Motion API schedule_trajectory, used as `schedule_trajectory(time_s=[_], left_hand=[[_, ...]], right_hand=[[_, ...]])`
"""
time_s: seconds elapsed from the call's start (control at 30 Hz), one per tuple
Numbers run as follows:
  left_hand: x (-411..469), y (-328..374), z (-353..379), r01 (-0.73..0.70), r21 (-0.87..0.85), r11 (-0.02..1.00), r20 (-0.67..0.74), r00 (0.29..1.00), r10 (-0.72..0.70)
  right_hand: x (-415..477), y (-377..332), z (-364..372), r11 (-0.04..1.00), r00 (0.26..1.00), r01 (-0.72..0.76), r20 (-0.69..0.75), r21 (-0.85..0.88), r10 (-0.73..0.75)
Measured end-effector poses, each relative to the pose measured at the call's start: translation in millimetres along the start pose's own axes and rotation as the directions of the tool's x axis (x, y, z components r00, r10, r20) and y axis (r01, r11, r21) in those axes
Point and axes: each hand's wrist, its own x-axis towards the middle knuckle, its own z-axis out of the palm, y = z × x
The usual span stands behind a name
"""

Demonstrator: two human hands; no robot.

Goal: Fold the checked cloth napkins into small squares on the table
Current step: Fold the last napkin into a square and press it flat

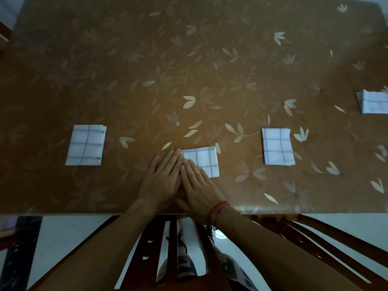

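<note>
Several white napkins with a blue check lie folded small on the brown leaf-patterned table [189, 70]. One napkin [204, 159] sits at the near middle, partly under my hands. My left hand [162, 181] lies flat, fingers together, at its left edge. My right hand [198, 185], with a red thread at the wrist, lies flat over its lower left part. The two hands touch side by side. Another folded napkin [86, 144] lies to the left, a third [277, 145] to the right, and one more napkin [372, 101] at the far right edge.
The table's near edge [84, 213] runs just below my wrists. Dark wooden chair backs [325, 244] stand beneath it, over a pale floor. A patterned trouser leg [233, 267] shows between the slats.
</note>
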Motion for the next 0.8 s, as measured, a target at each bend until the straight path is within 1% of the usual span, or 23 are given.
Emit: schedule_trajectory(time_s=[0.13, 0.3, 0.47, 0.6, 0.67, 0.8], left_hand=[[3, 0, -1, 0.053, -0.025, 0.998, 0.024, 0.998, -0.052], [5, 4, -4, 0.091, -0.034, 0.995, 0.052, 0.995, -0.089], [5, 5, -6, 0.092, -0.016, 0.996, 0.063, 0.994, -0.091], [5, 5, -7, 0.089, -0.009, 0.996, 0.071, 0.994, -0.088], [5, 6, -9, 0.098, -0.002, 0.995, 0.081, 0.992, -0.097], [9, 11, -14, 0.135, -0.030, 0.990, 0.083, 0.988, -0.132]], right_hand=[[-7, 15, -5, 0.996, 0.999, -0.007, 0.045, -0.092, 0.012], [-36, 57, -15, 0.980, 0.986, -0.122, 0.093, -0.160, 0.138], [-35, 57, -17, 0.980, 0.984, -0.135, 0.100, -0.145, 0.150], [-18, 62, -23, 0.975, 0.978, -0.183, 0.074, -0.127, 0.194], [-8, 67, -29, 0.972, 0.976, -0.200, 0.067, -0.121, 0.209], [-3, 75, -37, 0.971, 0.976, -0.189, 0.083, -0.149, 0.202]])
